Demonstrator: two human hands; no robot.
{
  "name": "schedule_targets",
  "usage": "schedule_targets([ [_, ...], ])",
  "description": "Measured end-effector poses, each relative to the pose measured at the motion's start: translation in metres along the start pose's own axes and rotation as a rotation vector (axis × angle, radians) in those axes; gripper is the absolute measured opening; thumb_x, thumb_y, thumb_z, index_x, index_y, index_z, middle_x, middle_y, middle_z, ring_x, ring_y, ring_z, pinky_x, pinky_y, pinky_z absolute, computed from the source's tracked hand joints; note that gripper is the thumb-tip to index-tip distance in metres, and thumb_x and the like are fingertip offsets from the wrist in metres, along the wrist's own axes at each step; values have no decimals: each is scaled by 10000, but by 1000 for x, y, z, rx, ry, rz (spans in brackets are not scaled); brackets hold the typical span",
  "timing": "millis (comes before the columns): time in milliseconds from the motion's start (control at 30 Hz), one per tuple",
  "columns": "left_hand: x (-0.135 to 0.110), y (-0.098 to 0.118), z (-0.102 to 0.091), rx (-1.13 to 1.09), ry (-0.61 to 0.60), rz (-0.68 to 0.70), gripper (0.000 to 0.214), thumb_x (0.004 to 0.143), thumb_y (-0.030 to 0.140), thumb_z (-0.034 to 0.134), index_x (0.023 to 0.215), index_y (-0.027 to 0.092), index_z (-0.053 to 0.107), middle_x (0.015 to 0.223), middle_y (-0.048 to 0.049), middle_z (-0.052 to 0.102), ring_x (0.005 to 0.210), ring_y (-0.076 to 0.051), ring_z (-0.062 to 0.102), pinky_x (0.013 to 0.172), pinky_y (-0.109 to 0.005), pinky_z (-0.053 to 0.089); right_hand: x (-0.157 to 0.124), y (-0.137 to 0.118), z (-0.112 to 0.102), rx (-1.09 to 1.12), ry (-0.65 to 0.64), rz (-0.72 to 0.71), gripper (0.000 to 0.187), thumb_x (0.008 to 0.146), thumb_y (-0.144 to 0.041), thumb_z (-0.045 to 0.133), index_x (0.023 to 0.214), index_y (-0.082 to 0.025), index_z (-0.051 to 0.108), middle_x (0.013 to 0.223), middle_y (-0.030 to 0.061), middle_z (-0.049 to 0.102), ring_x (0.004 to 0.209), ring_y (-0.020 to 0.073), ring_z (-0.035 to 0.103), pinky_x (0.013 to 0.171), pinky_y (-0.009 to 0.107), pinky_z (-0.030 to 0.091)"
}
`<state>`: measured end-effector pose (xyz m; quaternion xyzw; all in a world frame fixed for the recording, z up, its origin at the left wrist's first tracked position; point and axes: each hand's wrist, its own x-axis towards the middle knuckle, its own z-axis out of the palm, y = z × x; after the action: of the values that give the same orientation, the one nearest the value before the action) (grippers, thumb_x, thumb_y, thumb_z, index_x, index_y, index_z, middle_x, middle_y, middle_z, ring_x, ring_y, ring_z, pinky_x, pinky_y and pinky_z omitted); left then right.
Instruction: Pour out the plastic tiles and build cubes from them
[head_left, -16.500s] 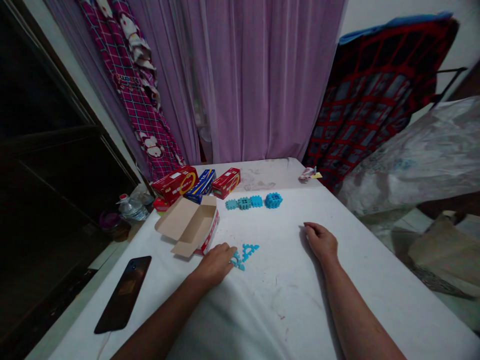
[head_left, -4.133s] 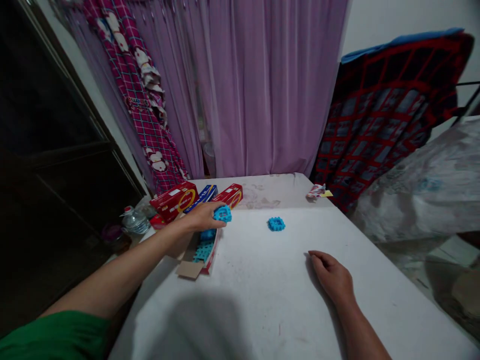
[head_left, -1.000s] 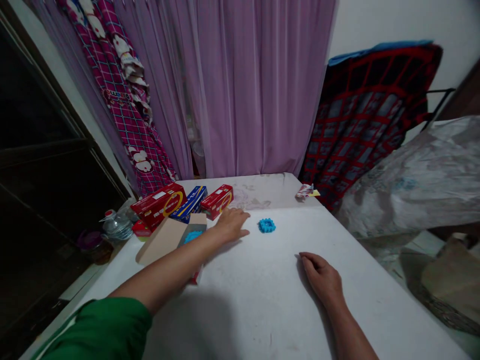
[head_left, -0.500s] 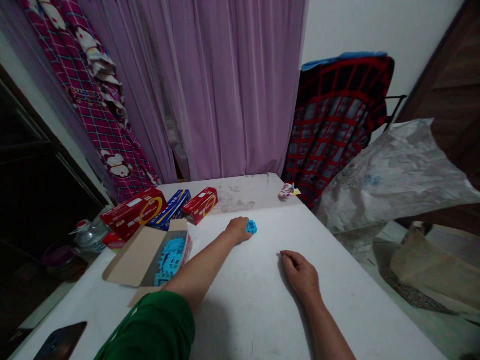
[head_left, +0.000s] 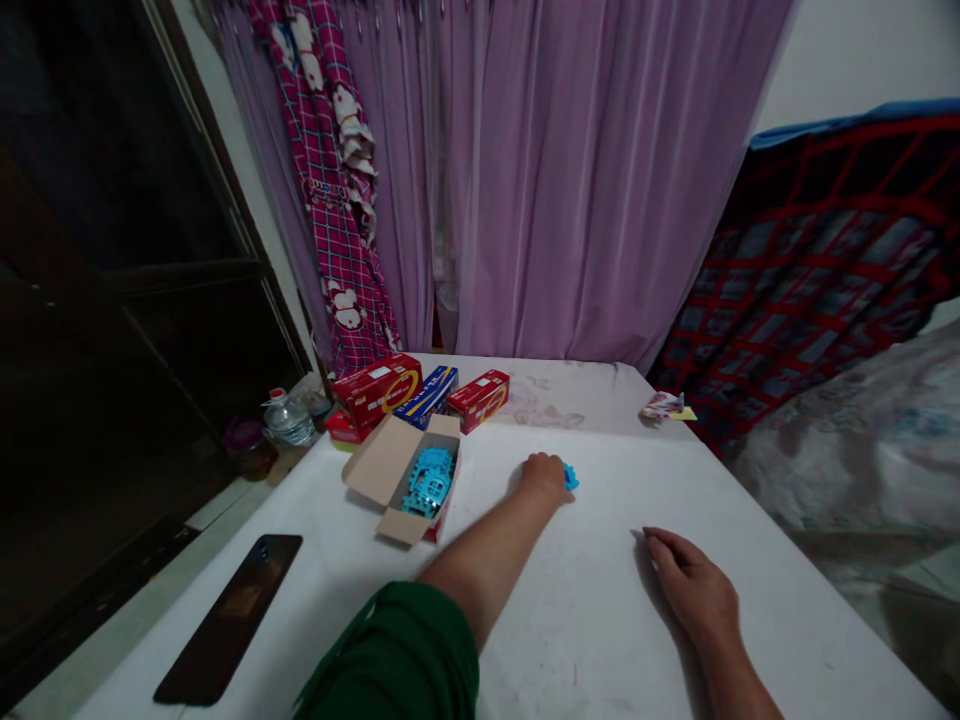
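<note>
and here is the left hand, out over the middle of the tabletop, right at a blue toothed piece; the piece lies just past the hand, only its right edge peeking out; the fingers are bent over its near-left side with the thumb low, a pose that looks suited to straddling something small and flat, but the back of the hand hides the inside, so how far they are closed, or whether they truly grip, i cannot tell; over on the other side, the right hand rests on its edge, fingers half curled, nothing showing in them though the palm is hidden, probably just steadying that arm;

now to the open carton, lid laid back to the left and end flaps splayed, which seems to leave the mouth free from this side; inside, light blue pieces are heaped together, some with window-like holes; behind it stand a large red box, a blue box and a smaller red box, contents unseen; a phone lies well apart, nearer the left edge
</note>
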<state>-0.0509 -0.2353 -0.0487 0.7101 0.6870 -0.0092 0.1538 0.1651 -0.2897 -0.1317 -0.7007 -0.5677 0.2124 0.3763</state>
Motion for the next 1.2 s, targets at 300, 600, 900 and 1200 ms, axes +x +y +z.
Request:
schedule_targets([
  [300, -8, -12, 2, -85, 18, -37, 558, 711, 379, 676, 1229, 201, 571, 1288, -141, 609, 1205, -279, 557, 985, -342, 468, 4, 3, -1, -15, 2, 6, 497, 621, -611, 510, 852, -264, 780, 879, 47, 759, 809, 294, 679, 677, 385, 528],
  [600, -116, -84, -70, -95, 110, 197, 555, 734, 486, 694, 1220, 237, 594, 1229, -56, 663, 1139, -255, 606, 969, -318, 465, 4, 4, 0, -9, -9, -4, 507, 604, -611, 504, 852, -259, 771, 890, 52, 758, 830, 304, 680, 704, 408, 521],
  [900, -157, -187, -115, 157, -67, 84, 636, 712, 523, 707, 1263, 225, 593, 1253, -66, 670, 1121, -251, 626, 896, -266, 456, 1, 3, 0, -6, 10, 2, 530, 585, -621, 497, 858, -261, 774, 896, 50, 758, 856, 311, 677, 715, 407, 521],
  [1200, -150, -205, -121, 136, -150, 99, 680, 738, 530, 701, 1314, 198, 554, 1312, -90, 635, 1143, -232, 615, 922, -256, 450, 0, 1, -1, -25, 32, -3, 523, 581, -608, 504, 843, -256, 787, 876, 44, 765, 842, 314, 686, 706, 403, 528],
])
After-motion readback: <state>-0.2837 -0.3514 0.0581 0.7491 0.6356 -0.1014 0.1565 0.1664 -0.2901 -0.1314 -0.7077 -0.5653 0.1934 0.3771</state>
